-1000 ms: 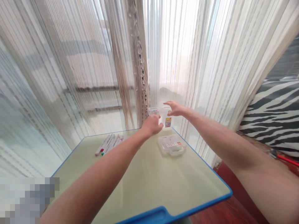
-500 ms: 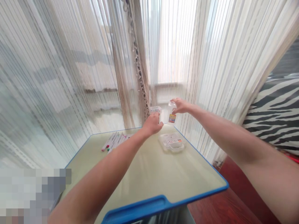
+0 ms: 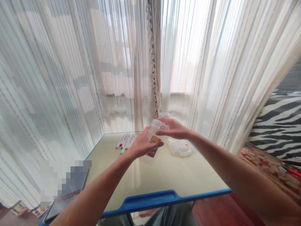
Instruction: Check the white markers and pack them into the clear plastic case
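Note:
Both my hands hold a clear plastic box point(image 3: 157, 129) with a coloured label, raised above the middle of the pale green table point(image 3: 164, 175). My left hand point(image 3: 141, 145) cups it from below and the left, fingers curled round it. My right hand point(image 3: 175, 129) grips its top from the right. A second clear plastic case point(image 3: 181, 147) with a coloured label lies flat on the table just right of my hands. Several marker pens point(image 3: 124, 142) lie at the table's far left.
The table has a blue rim point(image 3: 152, 201) with a handle slot at the near edge. Sheer striped curtains point(image 3: 94, 62) hang close behind and around it. A small clear container point(image 3: 164, 115) sits by the curtain. A zebra-patterned cushion point(image 3: 279, 125) is at the right; red wooden floor lies below.
My hands have pulled back from the far edge by the curtain toward the table's middle, bringing the clear box with them. My view has shifted, and the table looks lower and nearer.

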The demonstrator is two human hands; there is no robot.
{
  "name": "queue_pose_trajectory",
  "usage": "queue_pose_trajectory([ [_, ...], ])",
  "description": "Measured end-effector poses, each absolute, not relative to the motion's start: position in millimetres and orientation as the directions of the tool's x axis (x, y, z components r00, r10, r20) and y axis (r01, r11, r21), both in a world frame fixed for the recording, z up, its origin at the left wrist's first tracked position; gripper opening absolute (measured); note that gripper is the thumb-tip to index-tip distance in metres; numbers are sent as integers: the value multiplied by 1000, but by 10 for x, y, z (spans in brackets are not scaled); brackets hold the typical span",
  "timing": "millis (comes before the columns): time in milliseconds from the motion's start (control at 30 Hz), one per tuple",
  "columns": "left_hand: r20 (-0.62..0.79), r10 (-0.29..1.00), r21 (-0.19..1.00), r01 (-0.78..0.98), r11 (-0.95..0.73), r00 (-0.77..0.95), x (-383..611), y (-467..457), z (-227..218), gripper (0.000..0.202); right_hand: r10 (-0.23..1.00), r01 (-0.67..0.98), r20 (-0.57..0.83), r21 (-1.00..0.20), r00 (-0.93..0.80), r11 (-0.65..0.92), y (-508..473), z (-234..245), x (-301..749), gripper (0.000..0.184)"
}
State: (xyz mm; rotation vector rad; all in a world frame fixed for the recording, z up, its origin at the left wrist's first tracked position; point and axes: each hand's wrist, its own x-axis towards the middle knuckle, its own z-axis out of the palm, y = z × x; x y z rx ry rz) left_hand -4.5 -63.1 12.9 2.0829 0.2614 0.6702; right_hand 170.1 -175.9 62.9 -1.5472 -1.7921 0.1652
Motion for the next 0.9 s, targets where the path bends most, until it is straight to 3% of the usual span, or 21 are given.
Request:
queue_pose_trajectory([
  [67, 241, 373, 930, -104, -352, 896, -199, -553, 78, 63, 882, 727, 471, -605, -2, 325, -1675, 494, 1568, 61],
  [133, 219, 307, 970, -173, -170, 926, -277, -518, 4, 56, 865, 694, 501, -615, -24, 375, -1615, 365, 1474, 58],
  [200, 241, 334, 970, -229, -74, 911, -271, -518, -80, 53, 782, 736, 623, -536, 16, 412, -1577, 236, 1411, 57],
  [267, 251, 413, 965, -260, -36, 875, -206, -530, -160, 52, 615, 818, 783, -412, 93, 401, -1557, 101, 1380, 51],
  [367, 274, 492, 959, -275, -73, 826, -94, -541, -259, 50, 423, 894, 899, -276, 111, 353, -1559, -97, 1394, 33],
  [533, 353, 492, 932, -254, -258, 796, -43, -539, -362, 47, 449, 901, 892, -239, 55, 363, -1614, -279, 1464, 34],
  [733, 394, 473, 902, -233, -364, 788, -54, -575, -373, 59, 467, 868, 878, -307, 101, 390, -1694, -277, 1394, 36],
  [900, 487, 457, 849, -280, -448, 744, -37, -670, -369, 56, 451, 765, 866, -438, 217, 472, -1729, -259, 1328, 25],
])
